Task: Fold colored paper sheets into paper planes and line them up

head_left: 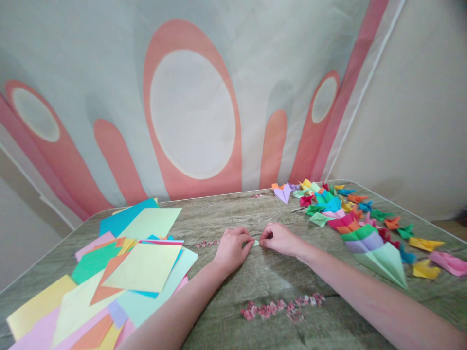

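Observation:
A small piece of pale green folded paper (pixel 256 243) shows between my two hands at the middle of the table. My left hand (pixel 235 249) pinches its left side, fingers bent and thumb pressed in. On the other side, my right hand (pixel 278 239) closes thumb and fingertips on its right edge. Most of the paper is covered by my fingers, so its full shape cannot be made out.
Loose coloured paper sheets (pixel 142 267) lie in a spread pile at the left. Several folded paper figures (pixel 392 223) and paper planes (pixel 381 260) cover the right side. The wooden-patterned table (pixel 219 316) ends at a printed backdrop (pixel 251 97).

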